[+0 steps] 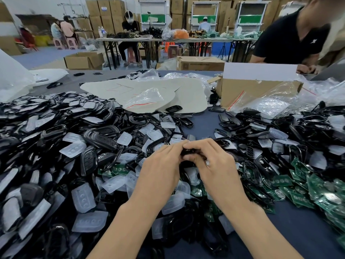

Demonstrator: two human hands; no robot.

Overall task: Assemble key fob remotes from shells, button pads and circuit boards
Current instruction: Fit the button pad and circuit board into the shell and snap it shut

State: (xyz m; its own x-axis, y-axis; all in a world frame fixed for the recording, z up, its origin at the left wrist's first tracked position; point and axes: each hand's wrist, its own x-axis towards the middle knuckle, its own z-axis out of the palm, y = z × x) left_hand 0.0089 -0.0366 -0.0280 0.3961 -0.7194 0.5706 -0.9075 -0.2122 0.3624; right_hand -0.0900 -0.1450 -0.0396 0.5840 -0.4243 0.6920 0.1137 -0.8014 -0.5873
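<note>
My left grip and right grip both clamp 1 black shell, midway between the counter's left and right edges.

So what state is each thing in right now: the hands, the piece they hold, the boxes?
black fob piece, held above the pile, mostly hidden by fingers.
left hand, gripping that piece.
right hand, gripping the same piece.
cardboard box on the table, open, white flap raised.
carton on the floor, flaps open.
</note>
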